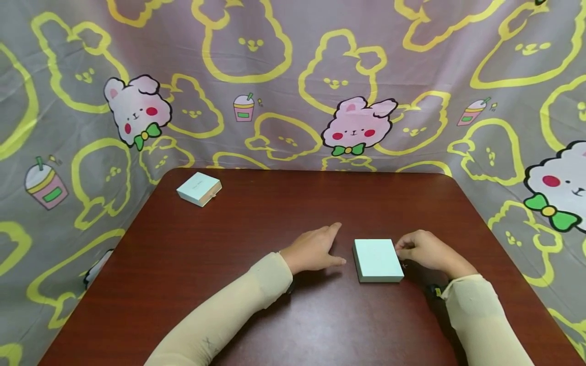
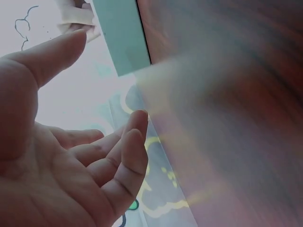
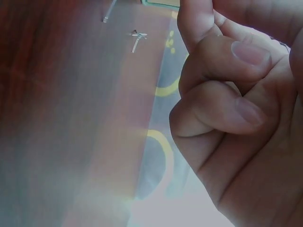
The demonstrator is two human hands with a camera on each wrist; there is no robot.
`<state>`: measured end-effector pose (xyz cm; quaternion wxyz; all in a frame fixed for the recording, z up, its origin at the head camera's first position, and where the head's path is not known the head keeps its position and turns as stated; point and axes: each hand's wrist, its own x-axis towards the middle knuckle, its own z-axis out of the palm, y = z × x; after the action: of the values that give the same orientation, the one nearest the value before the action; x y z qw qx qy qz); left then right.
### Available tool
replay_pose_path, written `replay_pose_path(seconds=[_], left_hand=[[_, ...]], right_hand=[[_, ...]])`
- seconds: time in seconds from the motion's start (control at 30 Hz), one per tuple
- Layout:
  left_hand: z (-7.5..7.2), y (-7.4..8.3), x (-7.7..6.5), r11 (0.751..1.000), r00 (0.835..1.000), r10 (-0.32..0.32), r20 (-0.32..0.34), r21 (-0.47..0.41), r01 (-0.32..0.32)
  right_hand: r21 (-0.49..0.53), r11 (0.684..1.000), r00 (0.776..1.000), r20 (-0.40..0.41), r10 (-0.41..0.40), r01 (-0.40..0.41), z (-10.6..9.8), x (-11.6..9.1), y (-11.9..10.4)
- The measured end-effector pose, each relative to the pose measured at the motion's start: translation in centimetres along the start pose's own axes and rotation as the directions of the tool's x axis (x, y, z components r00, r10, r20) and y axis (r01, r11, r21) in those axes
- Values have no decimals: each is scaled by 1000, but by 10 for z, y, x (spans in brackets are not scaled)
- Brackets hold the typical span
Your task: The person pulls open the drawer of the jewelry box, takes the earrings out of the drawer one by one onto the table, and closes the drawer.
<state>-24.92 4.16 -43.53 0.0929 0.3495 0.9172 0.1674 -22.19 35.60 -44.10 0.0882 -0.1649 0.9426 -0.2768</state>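
A pale mint square box lies flat on the brown table, right of centre. My right hand is at its right side, thumb and forefinger closed together against that edge; the exact spot they pinch is hidden. Its other fingers are curled in the right wrist view. Beside the box, below those fingertips, is a small silvery dragonfly-shaped piece. To the left of the box my left hand hovers with thumb and fingers spread, holding nothing. Its palm faces the box in the left wrist view.
A second mint box with a small tab on its side sits at the table's far left corner. A patterned curtain encloses the back and both sides of the table. A thin pale strip shows near the dragonfly piece.
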Motion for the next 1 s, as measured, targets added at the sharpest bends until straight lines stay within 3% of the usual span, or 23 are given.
replay_pose_path(seconds=[0.6, 1.0], left_hand=[[-19, -44, -24, 997, 997, -74, -28, -16, 73], [-31, -70, -45, 995, 991, -96, -98, -17, 95]], right_hand=[[27, 1000, 1000, -4, 14, -14, -12, 8, -23], [56, 998, 997, -75, -10, 14, -4, 20, -49]])
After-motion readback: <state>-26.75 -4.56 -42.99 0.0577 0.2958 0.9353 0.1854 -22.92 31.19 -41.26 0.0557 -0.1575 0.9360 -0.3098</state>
